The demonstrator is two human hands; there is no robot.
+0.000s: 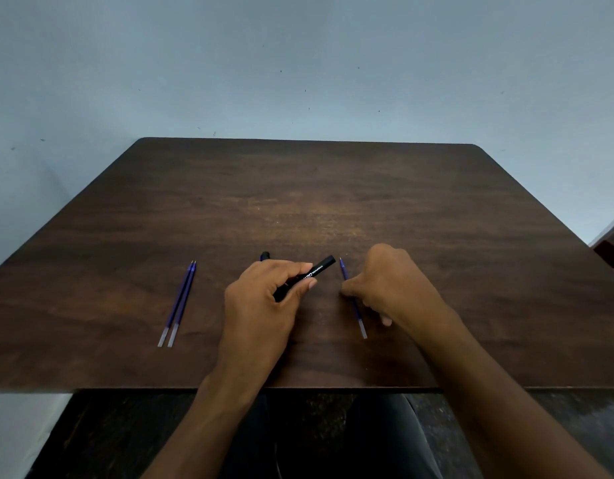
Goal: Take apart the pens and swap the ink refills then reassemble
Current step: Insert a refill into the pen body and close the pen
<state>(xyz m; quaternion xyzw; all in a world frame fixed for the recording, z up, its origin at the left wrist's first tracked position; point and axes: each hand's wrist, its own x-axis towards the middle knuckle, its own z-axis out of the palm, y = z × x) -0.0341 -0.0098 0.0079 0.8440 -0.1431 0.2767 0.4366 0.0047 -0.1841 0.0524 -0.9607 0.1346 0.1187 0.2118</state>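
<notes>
Head view: left hand (260, 302) closed around black pen barrel (321, 267), right hand (390, 285) pinching half-hidden blue refill (359, 318).

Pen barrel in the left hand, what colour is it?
Black with white lettering, head view.

On the table (333, 188), I had two refills (177, 303) lying side by side, touching, well left of my left hand (264, 299). That hand held a pen barrel (307, 276) above the tabletop. Just right of it, a third refill (353, 299) lay under my right hand (392, 285).
</notes>
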